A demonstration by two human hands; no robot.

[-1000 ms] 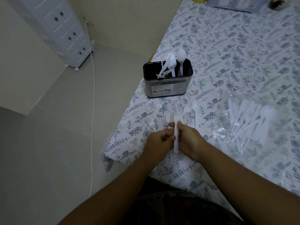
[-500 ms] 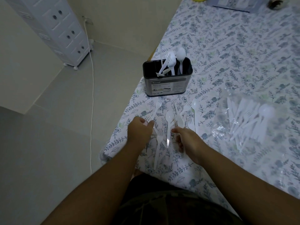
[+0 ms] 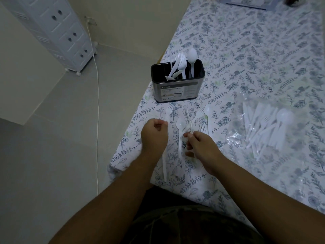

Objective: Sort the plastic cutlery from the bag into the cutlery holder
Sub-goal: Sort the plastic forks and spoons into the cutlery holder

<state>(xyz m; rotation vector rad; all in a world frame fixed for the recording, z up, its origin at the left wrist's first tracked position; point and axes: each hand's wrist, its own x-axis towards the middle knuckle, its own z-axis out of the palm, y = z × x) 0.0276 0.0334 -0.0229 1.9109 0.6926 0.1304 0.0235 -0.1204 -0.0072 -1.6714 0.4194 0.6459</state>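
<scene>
- White plastic cutlery is spread on the floral-clothed worktop (image 3: 263, 50) near its left edge, between the person and the cutlery holder (image 3: 177, 85).
- Close to that left edge stands the cutlery holder, a dark oblong tub already holding several forks and one spoon, upright or leaning.
- Toward the right side lies the clear bag (image 3: 267, 127), with many pieces seen inside it.
- A thin white piece (image 3: 189, 120) is pinched between the fingertips of the right hand (image 3: 200, 145); whether it is a knife or a fork handle cannot be told.
- The left hand (image 3: 153, 136) is loosely curled over a fork (image 3: 165, 147) lying on the cloth; whether the fork is gripped cannot be told.
- A loose spoon (image 3: 180, 131) lies between the two hands, with further pieces just beyond.
- The step is judged to be picking up pieces by kind. It would be done well if like pieces were gathered by the handles, ends aligned, and lowered handle-first into one matching compartment.
</scene>
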